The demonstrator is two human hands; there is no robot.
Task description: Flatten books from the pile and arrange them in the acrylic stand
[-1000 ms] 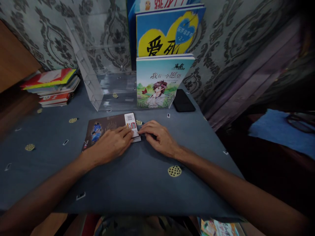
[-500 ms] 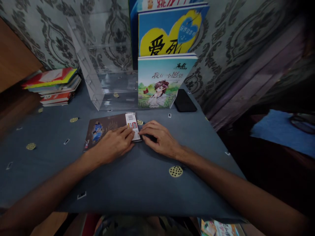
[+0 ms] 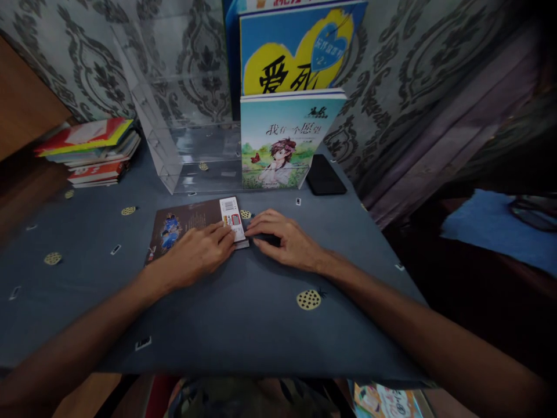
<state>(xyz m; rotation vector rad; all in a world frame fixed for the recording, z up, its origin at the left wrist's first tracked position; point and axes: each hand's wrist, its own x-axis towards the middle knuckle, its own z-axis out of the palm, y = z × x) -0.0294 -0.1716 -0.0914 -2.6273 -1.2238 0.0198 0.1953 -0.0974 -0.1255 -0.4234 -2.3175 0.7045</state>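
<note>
At far left, a stack of books (image 3: 98, 151) with red and yellow on top sits on my blue-grey tablecloth (image 3: 261, 331), patterned with pale pineapples; nearer the middle, the side panel of a clear stand (image 3: 157, 142) rises before the patterned wall; in front of the stand, a dark brown book (image 3: 191, 216) lies flat on the cloth, a blue figure towards its left end and a white barcode panel at its right; my left hand (image 3: 198, 255) rests palm down across the book's near side, fingers stretched and close together on the cover, pressed to it rather than closed around it; to the right, my right hand (image 3: 285, 241) is half curled, thumb lowered, fingertips at the book's right edge (whether they pinch anything, I cannot tell); behind, a green-and-white book (image 3: 278, 139) stands upright before a blue-and-yellow book (image 3: 278, 43); beside them lies a black phone (image 3: 327, 175); at far right, dark-framed glasses (image 3: 533, 212) rest on a blue cloth (image 3: 491, 226).
</note>
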